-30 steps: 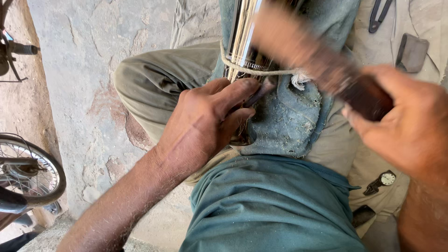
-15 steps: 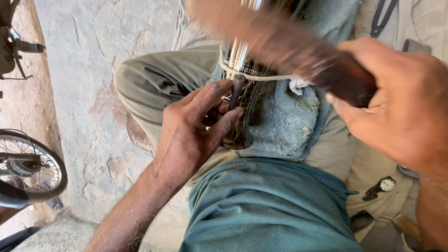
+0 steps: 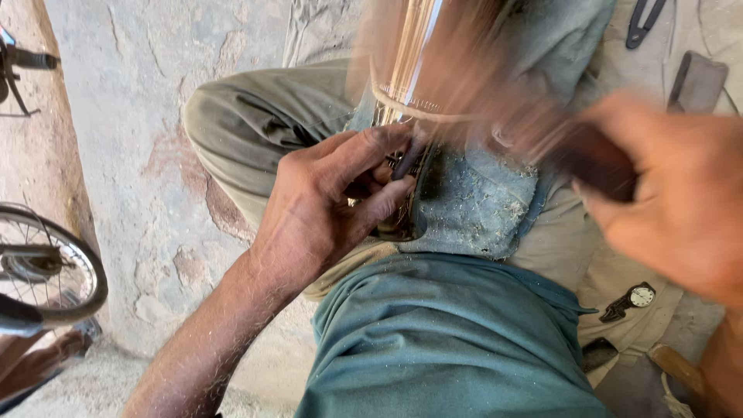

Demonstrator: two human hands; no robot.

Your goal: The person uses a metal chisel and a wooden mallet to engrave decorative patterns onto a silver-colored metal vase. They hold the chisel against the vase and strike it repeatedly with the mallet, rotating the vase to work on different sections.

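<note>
A: Holding the work on the lap, the left hand is pinching a small dark piece between thumb and forefinger, just below a shiny metal tube at twelve o'clock.

B: And the right hand?

A: It is clenching around a dark tool handle at three o'clock. The tool is blurring strongly, so I cannot tell its kind.

B: How far is the job going?

A: I am judging it as in the middle. Fine shavings are lying on the blue denim cloth over the knee, so some material is already off. The piece is staying under the fingers, not put aside, so the shaping seems not finished.

B: Anything else around?

A: A wristwatch is lying at four o'clock, a bicycle wheel at nine o'clock.
</note>
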